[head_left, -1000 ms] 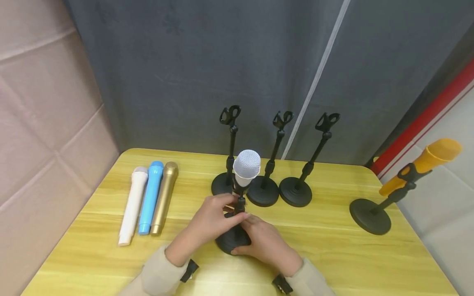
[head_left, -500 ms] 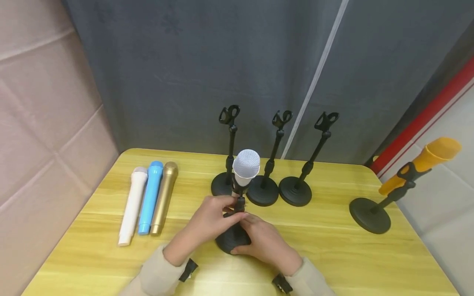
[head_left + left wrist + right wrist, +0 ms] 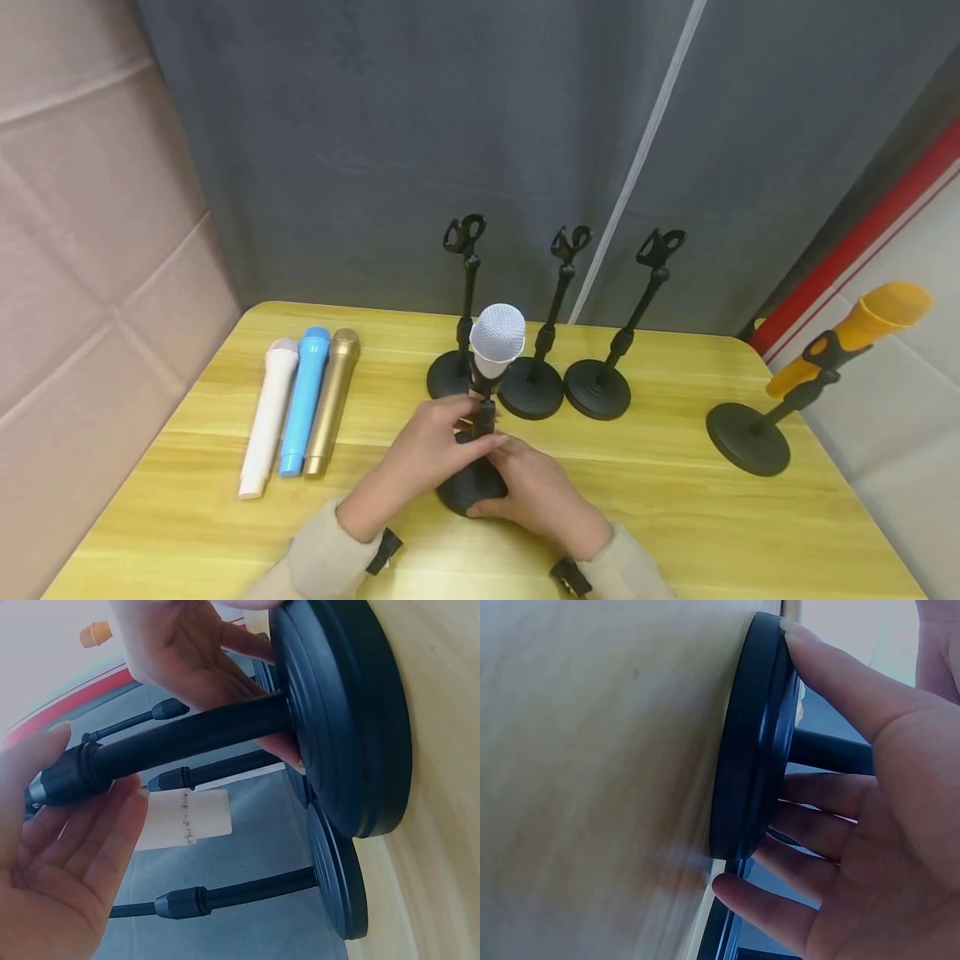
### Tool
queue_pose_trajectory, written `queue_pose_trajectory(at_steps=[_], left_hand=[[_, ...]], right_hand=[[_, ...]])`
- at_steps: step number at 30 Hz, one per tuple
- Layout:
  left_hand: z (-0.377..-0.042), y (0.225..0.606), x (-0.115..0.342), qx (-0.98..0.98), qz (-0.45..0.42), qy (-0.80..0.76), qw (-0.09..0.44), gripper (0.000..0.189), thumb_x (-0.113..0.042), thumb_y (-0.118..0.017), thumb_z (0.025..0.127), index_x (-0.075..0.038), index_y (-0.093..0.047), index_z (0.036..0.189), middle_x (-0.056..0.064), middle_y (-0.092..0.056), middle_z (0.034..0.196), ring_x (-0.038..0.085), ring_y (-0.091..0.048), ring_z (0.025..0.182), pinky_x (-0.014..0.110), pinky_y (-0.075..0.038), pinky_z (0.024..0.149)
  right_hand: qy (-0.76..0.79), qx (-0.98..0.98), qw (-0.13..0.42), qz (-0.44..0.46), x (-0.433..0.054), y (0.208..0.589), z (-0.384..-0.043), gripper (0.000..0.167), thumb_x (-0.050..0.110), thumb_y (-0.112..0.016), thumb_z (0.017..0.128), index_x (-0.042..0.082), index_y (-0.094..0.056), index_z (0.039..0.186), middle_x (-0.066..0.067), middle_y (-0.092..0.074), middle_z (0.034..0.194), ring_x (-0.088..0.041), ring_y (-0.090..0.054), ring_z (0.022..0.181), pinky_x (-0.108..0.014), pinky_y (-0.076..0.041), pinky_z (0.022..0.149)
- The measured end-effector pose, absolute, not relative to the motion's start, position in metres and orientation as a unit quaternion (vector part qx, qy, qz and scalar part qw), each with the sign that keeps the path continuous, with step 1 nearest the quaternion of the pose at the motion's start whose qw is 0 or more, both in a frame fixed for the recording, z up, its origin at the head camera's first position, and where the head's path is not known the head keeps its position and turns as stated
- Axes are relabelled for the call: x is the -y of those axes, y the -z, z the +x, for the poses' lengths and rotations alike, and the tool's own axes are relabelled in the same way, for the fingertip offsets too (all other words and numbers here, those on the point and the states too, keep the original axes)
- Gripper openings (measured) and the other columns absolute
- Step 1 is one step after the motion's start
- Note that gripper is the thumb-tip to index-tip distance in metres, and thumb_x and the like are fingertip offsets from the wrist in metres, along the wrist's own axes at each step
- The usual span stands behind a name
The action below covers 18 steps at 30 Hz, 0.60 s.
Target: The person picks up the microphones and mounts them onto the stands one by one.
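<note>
A white microphone [image 3: 498,337] with a pale mesh head sits in the clip of the nearest black stand [image 3: 469,490], tilted toward me. My left hand [image 3: 431,442] grips this stand's pole at its collar [image 3: 69,774], thumb on one side and fingers on the other in the left wrist view. Down at the round base [image 3: 754,742], my right hand [image 3: 542,492] holds the rim, its thumb on the near edge and fingers on the far side. The base stands on the table. Hands and microphone head hide most of the pole in the head view.
White [image 3: 268,417], blue [image 3: 305,404] and gold [image 3: 333,404] microphones lie side by side at left. Behind are three stands with bare clips: left [image 3: 468,283], middle [image 3: 551,325] and right [image 3: 633,321]. An orange microphone [image 3: 847,342] rests in a stand [image 3: 750,439] near the right edge.
</note>
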<state>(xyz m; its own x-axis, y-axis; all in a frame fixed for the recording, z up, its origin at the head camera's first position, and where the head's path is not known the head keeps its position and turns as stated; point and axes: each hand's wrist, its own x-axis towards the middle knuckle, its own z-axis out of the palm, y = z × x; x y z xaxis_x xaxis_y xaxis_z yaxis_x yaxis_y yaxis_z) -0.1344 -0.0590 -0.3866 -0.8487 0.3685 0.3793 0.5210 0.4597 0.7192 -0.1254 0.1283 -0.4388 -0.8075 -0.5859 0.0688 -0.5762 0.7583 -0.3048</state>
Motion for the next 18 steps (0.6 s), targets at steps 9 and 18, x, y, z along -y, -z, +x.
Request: queue_pose_trajectory(at_steps=[9,18], left_hand=[[-0.1336,0.3879,0.0574,0.854,-0.212,0.464,0.096,0.023,-0.026,-0.087,0.080,-0.016,-0.075,0.096,-0.005,-0.076,0.094,0.011,-0.075,0.088,0.021,-0.060,0.081],[-0.1341,0.3872,0.0590,0.851,-0.225,0.468,0.083,0.014,-0.020,-0.085,0.082,-0.013,-0.078,0.093,-0.002,-0.078,0.088,0.008,-0.075,0.081,0.023,-0.061,0.075]], right_hand=[[0.157,-0.939,0.023,-0.306,-0.1271,0.4374,-0.1255,0.083,0.052,-0.085,0.076,0.015,-0.056,0.144,-0.006,-0.061,0.144,-0.020,-0.061,0.129,-0.041,-0.055,0.099],[0.155,-0.941,0.019,-0.300,-0.1277,0.4399,-0.1268,0.083,0.055,-0.084,0.076,0.013,-0.058,0.142,-0.006,-0.061,0.144,-0.022,-0.060,0.130,-0.042,-0.056,0.098]])
